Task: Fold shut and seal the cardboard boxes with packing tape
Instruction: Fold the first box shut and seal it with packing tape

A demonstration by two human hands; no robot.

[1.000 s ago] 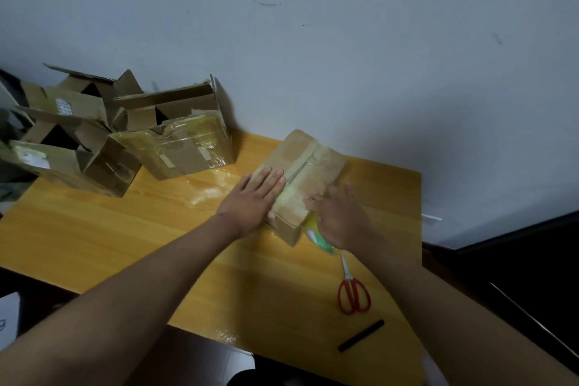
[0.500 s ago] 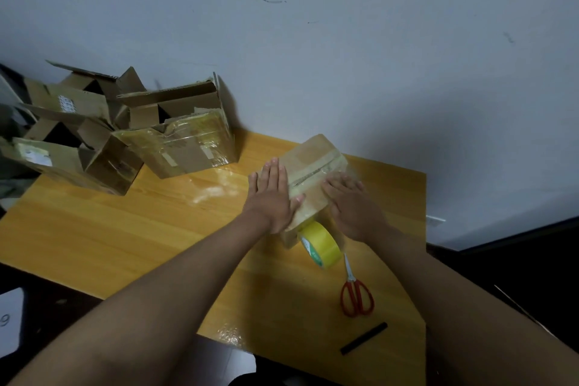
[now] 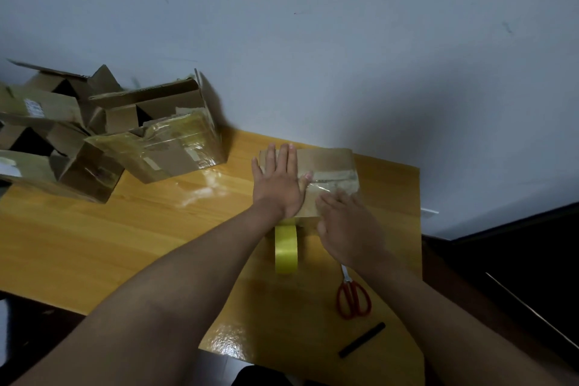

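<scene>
now turned square-on since a moment ago, small cardboard box (image 3: 326, 166) on wooden table (image 3: 125, 229), left hand (image 3: 277, 183) and right hand (image 3: 347, 229) flat, fingers straight, pressing taped top, yellow tape roll (image 3: 285, 249) upright just before it.

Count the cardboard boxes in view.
At least 4: one brown cardboard box under both hands, one tape-wrapped box far left, open boxes behind; the pile may hide more.

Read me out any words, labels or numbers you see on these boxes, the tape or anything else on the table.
None can be read.
White label on open box at far left: print too blurred.
White sticker on lower left box: too blurred.
Yellow tape roll, scissors, small box: no visible text.
</scene>
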